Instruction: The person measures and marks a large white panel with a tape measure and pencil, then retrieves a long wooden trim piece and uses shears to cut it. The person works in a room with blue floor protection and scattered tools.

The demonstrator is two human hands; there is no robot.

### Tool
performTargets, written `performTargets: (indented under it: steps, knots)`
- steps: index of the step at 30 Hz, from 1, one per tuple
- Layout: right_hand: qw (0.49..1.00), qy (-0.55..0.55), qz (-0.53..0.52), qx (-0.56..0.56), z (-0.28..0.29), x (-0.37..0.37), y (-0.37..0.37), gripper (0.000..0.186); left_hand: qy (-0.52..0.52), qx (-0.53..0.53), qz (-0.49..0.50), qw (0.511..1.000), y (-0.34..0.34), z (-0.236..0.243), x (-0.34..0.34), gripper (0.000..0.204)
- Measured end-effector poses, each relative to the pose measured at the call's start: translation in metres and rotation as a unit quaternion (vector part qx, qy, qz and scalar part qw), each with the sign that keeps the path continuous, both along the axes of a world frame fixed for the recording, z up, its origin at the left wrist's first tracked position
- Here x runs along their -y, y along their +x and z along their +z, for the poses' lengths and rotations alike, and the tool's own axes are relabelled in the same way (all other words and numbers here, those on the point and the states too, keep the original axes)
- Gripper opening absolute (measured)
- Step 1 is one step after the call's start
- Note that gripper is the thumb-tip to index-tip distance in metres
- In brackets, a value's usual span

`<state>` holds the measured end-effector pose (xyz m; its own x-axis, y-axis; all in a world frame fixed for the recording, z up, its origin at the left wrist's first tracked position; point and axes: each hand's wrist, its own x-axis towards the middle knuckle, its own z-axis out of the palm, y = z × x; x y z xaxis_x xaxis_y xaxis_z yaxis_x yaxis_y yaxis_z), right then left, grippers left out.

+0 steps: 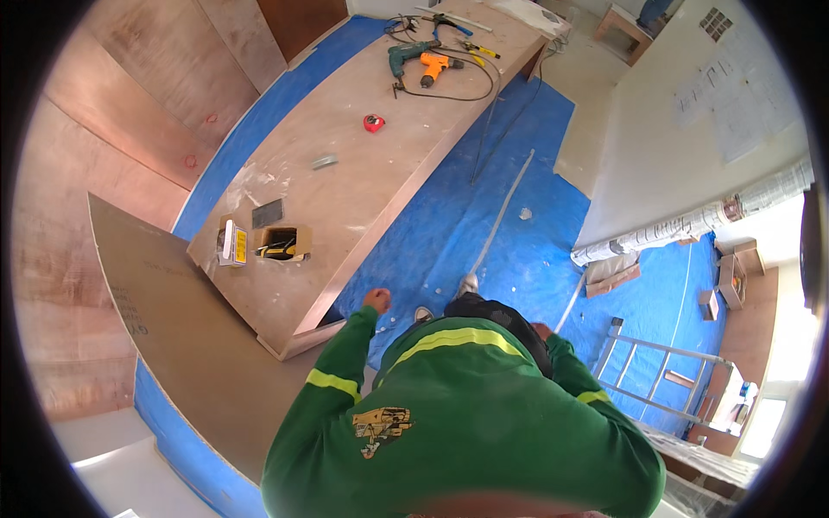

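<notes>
One workbench (345, 190), lengthwise away and rightward

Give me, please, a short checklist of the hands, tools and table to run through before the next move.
1. Left hand free of tools: ok, none shows in it.
2. Right hand free of tools: cannot tell, it is mostly hidden beside the body.
3. Green drill and orange drill clear of the hands: ok, both lie toward the far end of the table.
4. Table free of loose cable: not ok, a cable curves around by the drills.
5. Box open: ok, its contents show.
</notes>
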<state>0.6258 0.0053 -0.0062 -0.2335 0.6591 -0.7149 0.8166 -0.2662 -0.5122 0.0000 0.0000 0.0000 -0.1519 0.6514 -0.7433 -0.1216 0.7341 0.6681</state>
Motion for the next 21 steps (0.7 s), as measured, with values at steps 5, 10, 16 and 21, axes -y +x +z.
performTargets:
  steps: [5, 10, 16, 21]
  knots:
    - [0.890, 0.171, 0.421, 0.037, 0.034, -0.182, -0.061, 0.064, -0.059, 0.067, 0.205, 0.975, -0.023, -0.021, 0.082, 0.019]
    - [0.984, 0.093, -0.004, -0.151, 0.106, -0.370, -0.199, 0.016, -0.142, 0.015, 0.163, 0.976, -0.002, -0.006, 0.179, 0.029]
    - [0.952, 0.225, -0.012, -0.206, 0.147, -0.574, -0.383, 0.012, -0.119, -0.136, 0.020, 0.983, 0.024, 0.040, 0.147, 0.032]
    - [0.898, 0.411, 0.012, -0.156, 0.151, -0.691, -0.497, 0.021, -0.024, -0.183, 0.086, 0.979, 0.005, 0.104, -0.008, 0.045]
